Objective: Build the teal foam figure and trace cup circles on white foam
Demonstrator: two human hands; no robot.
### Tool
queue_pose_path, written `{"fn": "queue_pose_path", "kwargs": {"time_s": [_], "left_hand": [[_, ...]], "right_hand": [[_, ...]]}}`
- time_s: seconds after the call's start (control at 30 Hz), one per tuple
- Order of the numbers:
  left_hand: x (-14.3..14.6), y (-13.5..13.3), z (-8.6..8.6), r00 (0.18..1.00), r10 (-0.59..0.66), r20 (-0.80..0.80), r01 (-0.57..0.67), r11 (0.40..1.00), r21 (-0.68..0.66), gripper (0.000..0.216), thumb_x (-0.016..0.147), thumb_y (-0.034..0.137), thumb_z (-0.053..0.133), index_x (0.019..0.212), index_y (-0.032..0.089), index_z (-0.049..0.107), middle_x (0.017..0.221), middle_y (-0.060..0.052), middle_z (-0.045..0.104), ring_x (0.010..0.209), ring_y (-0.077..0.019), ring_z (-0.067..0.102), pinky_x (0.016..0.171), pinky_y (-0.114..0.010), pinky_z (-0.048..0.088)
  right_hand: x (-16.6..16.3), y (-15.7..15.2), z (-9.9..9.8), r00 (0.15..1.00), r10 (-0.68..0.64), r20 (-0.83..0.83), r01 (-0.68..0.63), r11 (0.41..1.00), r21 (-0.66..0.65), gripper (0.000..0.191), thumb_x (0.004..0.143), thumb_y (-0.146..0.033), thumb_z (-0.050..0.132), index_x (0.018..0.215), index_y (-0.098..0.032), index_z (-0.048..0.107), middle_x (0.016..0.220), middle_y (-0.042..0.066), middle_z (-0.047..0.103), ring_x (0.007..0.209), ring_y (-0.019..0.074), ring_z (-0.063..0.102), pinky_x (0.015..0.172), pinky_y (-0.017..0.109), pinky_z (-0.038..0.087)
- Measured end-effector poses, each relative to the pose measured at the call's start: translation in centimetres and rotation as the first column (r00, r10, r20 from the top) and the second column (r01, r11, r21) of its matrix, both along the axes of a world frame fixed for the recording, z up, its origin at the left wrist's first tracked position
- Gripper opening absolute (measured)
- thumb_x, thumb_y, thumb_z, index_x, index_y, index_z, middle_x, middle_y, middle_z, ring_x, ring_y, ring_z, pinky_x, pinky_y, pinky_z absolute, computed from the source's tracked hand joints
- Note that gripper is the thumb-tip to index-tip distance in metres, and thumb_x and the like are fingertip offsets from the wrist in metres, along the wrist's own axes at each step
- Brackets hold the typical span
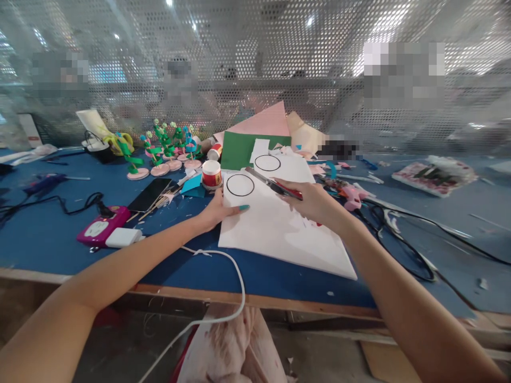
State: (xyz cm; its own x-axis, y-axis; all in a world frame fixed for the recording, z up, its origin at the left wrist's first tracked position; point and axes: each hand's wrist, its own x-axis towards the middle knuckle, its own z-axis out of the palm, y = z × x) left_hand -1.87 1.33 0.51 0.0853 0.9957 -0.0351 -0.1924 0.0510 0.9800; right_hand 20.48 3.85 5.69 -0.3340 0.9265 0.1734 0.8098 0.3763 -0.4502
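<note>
A large white sheet of paper (275, 234) lies on the blue table, with a black circle outline (240, 185) near its upper left and a second circle outline (268, 163) farther back. My left hand (217, 210) grips the sheet's left edge, thumb on top and the other fingers partly hidden. In my right hand (309, 199) is a pair of scissors (265, 181) with red and black handles. Their blades point up and left, over the paper between the two circles; whether they are parted is hard to make out.
Green card (239, 151) and pink card (267, 122) stand behind. A red-and-white tub (211, 174), small plant models (159, 151), a phone (150, 194) and a magenta power socket (104, 226) are left. A white cable (235, 260) crosses the front edge; black cable (403, 244) lies right.
</note>
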Motion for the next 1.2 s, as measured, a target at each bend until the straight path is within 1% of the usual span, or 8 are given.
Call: {"fn": "queue_pose_path", "kwargs": {"time_s": [0.13, 0.43, 0.57, 0.73, 0.87, 0.97, 1.07, 1.2], "left_hand": [[-0.1, -0.1, 0.0, 1.000, -0.024, 0.010, 0.023, 0.999, 0.022, 0.089, 0.055, 0.021, 0.081, 0.127, 0.020, 0.028, 0.134, -0.017, 0.046, 0.119, -0.0281, 0.051, 0.101, -0.052, 0.041], [0.0, 0.1, 0.1, 0.997, -0.066, -0.044, 0.072, 0.987, 0.141, 0.100, 0.057, 0.026, 0.080, 0.137, 0.021, 0.019, 0.138, -0.015, 0.042, 0.129, -0.0301, 0.040, 0.106, -0.052, 0.035], [0.0, 0.1, 0.2, 0.996, -0.071, -0.044, 0.078, 0.982, 0.172, 0.103, 0.056, 0.027, 0.080, 0.138, 0.020, 0.019, 0.141, -0.015, 0.037, 0.132, -0.0298, 0.035, 0.108, -0.051, 0.032], [-0.2, 0.4, -0.1, 0.994, -0.074, -0.080, 0.094, 0.955, 0.280, 0.101, 0.058, 0.027, 0.078, 0.139, 0.023, 0.018, 0.142, -0.011, 0.034, 0.133, -0.0275, 0.033, 0.110, -0.047, 0.030], [-0.3, 0.8, -0.1, 0.990, -0.070, -0.125, 0.108, 0.936, 0.336, 0.096, 0.061, 0.028, 0.076, 0.138, 0.022, 0.019, 0.141, -0.010, 0.034, 0.134, -0.0271, 0.030, 0.111, -0.046, 0.028], [-0.5, 0.8, 0.2, 0.980, -0.076, -0.187, 0.145, 0.907, 0.395, 0.089, 0.064, 0.030, 0.074, 0.135, 0.019, 0.021, 0.140, -0.012, 0.035, 0.134, -0.0263, 0.032, 0.111, -0.045, 0.028], [-0.5, 0.7, 0.6, 0.953, -0.072, -0.294, 0.196, 0.887, 0.417, 0.085, 0.063, 0.030, 0.074, 0.132, 0.015, 0.027, 0.136, -0.015, 0.039, 0.131, -0.0276, 0.035, 0.112, -0.045, 0.026], [-0.2, 0.5, 0.8, 0.961, -0.015, -0.276, 0.128, 0.908, 0.398, 0.096, 0.056, 0.033, 0.079, 0.134, 0.015, 0.027, 0.136, -0.015, 0.039, 0.131, -0.0290, 0.033, 0.112, -0.045, 0.024]], "right_hand": [[-0.2, -0.6, 0.6, 0.999, -0.022, 0.024, 0.022, 1.000, 0.023, 0.049, 0.082, -0.027, 0.051, 0.131, -0.020, 0.051, 0.058, 0.001, 0.063, 0.040, 0.0078, 0.045, 0.042, 0.018, 0.037], [-1.2, 0.0, 0.6, 0.994, -0.076, 0.077, 0.070, 0.994, 0.088, 0.049, 0.083, -0.025, 0.051, 0.131, -0.022, 0.052, 0.084, 0.008, 0.071, 0.050, 0.0123, 0.054, 0.050, 0.022, 0.040], [-1.6, 0.2, 2.0, 0.989, -0.055, 0.140, 0.040, 0.993, 0.111, 0.047, 0.082, -0.025, 0.052, 0.128, -0.020, 0.055, 0.076, 0.008, 0.069, 0.051, 0.0130, 0.054, 0.048, 0.022, 0.038], [-2.1, -0.4, 4.6, 0.988, -0.052, 0.147, 0.051, 0.999, 0.012, 0.047, 0.082, -0.024, 0.052, 0.128, -0.018, 0.055, 0.049, 0.000, 0.057, 0.036, 0.0092, 0.044, 0.042, 0.021, 0.034], [-2.7, -0.9, 5.7, 0.979, -0.088, 0.186, 0.080, 0.996, 0.048, 0.046, 0.082, -0.021, 0.052, 0.128, -0.021, 0.055, 0.055, 0.002, 0.060, 0.038, 0.0091, 0.045, 0.045, 0.022, 0.035], [-3.1, -0.6, 5.2, 0.959, -0.113, 0.261, 0.080, 0.988, 0.134, 0.046, 0.081, -0.020, 0.052, 0.127, -0.023, 0.056, 0.072, 0.007, 0.067, 0.049, 0.0131, 0.054, 0.050, 0.023, 0.036], [-3.3, 0.1, 3.9, 0.938, -0.105, 0.331, 0.045, 0.982, 0.185, 0.042, 0.082, -0.020, 0.051, 0.122, -0.023, 0.060, 0.089, 0.010, 0.070, 0.067, 0.0195, 0.062, 0.056, 0.024, 0.037], [-3.1, 0.6, 2.5, 0.954, -0.095, 0.285, 0.051, 0.986, 0.159, 0.045, 0.081, -0.024, 0.052, 0.126, -0.025, 0.057, 0.084, 0.009, 0.071, 0.066, 0.0198, 0.063, 0.055, 0.024, 0.038]]}}
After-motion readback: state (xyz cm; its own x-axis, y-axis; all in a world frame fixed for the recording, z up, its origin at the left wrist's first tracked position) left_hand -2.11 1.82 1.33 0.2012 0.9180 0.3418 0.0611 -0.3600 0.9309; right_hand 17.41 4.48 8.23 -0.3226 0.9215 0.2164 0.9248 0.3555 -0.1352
